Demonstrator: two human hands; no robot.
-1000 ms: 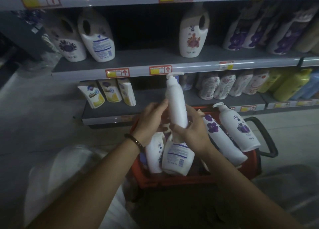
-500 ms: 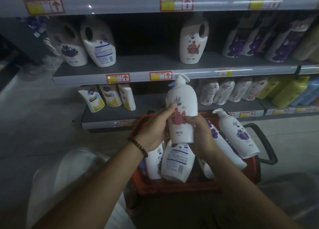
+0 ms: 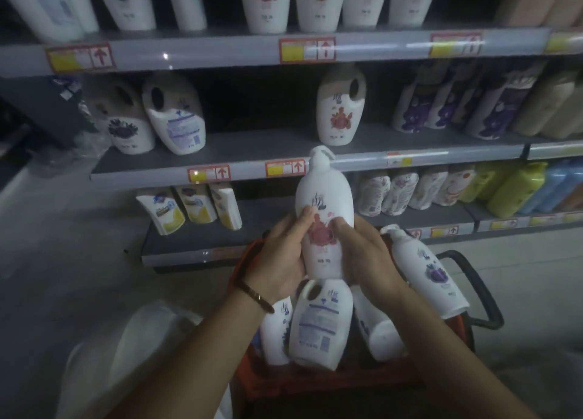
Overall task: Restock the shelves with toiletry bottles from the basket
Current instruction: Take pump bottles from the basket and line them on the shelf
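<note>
White pump bottle (image 3: pixel 325 197) upright, top pointing to 12 o'clock, gripped by left hand (image 3: pixel 280 261) and right hand (image 3: pixel 366 254) before grey shelves (image 3: pixel 252 147).

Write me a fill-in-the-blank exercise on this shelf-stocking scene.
1. The left hand and right hand grip a white pump bottle above the orange ____.
2. The bracelet is on the ____ wrist.
3. The leaning bottle at its right edge carries a ____ flower.
Missing words: basket; left; purple.
</note>
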